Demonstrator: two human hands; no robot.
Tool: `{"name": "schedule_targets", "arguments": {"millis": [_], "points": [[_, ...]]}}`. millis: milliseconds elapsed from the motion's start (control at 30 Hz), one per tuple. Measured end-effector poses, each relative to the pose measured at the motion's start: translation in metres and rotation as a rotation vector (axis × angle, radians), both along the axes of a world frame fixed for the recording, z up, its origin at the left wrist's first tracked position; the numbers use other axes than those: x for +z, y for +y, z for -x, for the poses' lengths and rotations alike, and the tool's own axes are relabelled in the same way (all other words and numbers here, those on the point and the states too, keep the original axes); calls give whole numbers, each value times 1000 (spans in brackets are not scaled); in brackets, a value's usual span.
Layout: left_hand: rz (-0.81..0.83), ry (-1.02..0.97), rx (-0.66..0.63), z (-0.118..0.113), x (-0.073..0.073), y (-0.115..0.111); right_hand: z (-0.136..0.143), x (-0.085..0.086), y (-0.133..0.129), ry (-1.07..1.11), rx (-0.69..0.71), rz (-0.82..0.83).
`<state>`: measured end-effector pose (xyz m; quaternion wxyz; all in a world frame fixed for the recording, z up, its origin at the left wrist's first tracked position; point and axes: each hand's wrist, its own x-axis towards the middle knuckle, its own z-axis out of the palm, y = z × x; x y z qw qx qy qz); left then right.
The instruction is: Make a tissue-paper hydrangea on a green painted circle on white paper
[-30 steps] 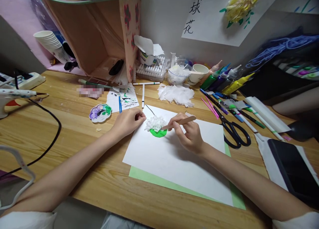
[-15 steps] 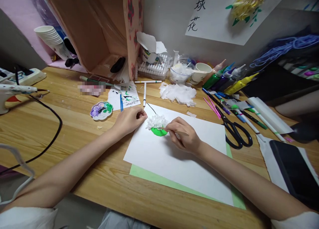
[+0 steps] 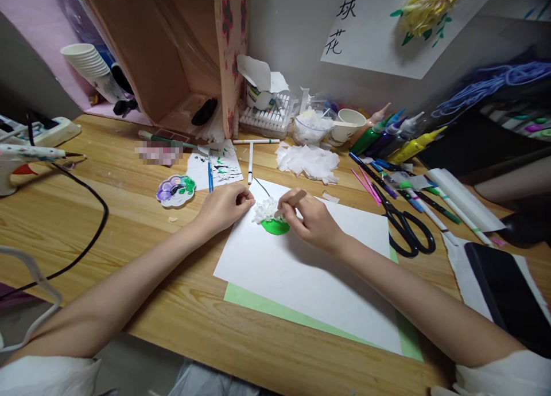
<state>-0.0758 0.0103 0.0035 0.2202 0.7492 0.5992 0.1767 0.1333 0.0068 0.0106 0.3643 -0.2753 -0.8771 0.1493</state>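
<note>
A white flower (image 3: pixel 266 210) of small crumpled paper pieces sits on a white sheet of paper (image 3: pixel 327 304), with a bright green leaf shape (image 3: pixel 275 227) below it and a thin dark green stem line (image 3: pixel 262 187) above. My right hand (image 3: pixel 307 218) pinches a flat wooden craft stick (image 3: pixel 296 197) over the flower's right side; the stick's lower end is partly hidden by my fingers. My left hand (image 3: pixel 226 205) rests at the sheet's upper left edge, its fingers curled together. Whether anything is between those fingers is hidden.
Light green paper (image 3: pixel 258 310) lies under the sheet. To the right are black scissors (image 3: pixel 408 232), pens and a phone (image 3: pixel 508 292). Torn white tissue (image 3: pixel 307 162), a paint palette (image 3: pixel 175 191) and blue brushes (image 3: pixel 210 175) lie behind. A glue gun (image 3: pixel 26 154) with a black cord stands left.
My right hand has shifted slightly up, and the craft stick has swung from pointing rightward to tilting upward. My left hand has stayed in place.
</note>
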Motion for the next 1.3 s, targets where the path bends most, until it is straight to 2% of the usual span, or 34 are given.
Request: {"name": "schedule_targets", "arguments": {"millis": [167, 233, 300, 400, 467, 567, 633, 767, 867, 967, 1133, 1200, 1300], "points": [[12, -3, 3, -1, 1, 0, 7, 17, 12, -105, 42, 140], [10, -3, 4, 0, 2, -2, 3, 22, 12, -7, 28, 172], [16, 0, 3, 0, 4, -2, -6, 22, 9, 206, -62, 255], [25, 9, -28, -1, 9, 2, -24, 10, 3, 599, -216, 492], [-11, 22, -36, -7, 14, 11, -36, -4, 1, 755, -291, 643], [-120, 65, -17, -25, 21, 34, -47, -24, 1, 872, -379, 856], [-180, 107, -17, -39, 22, 53, -50, -31, 3, 903, -389, 942], [-217, 180, 13, -62, 13, 81, -50, -30, 8, 922, -339, 991], [-255, 195, 38, -67, 5, 88, -49, -28, 13, 924, -318, 1002], [-326, 145, 49, -60, 6, 84, -50, -29, 17, 926, -298, 1019], [-386, 17, 80, -40, 22, 67, -50, -30, 16, 913, -285, 1031], [-368, 35, 67, -38, 25, 63, -50, -29, 16, 910, -283, 1035], [-365, 142, 25, -46, 18, 67, -49, -28, 15, 912, -287, 1034]]}}
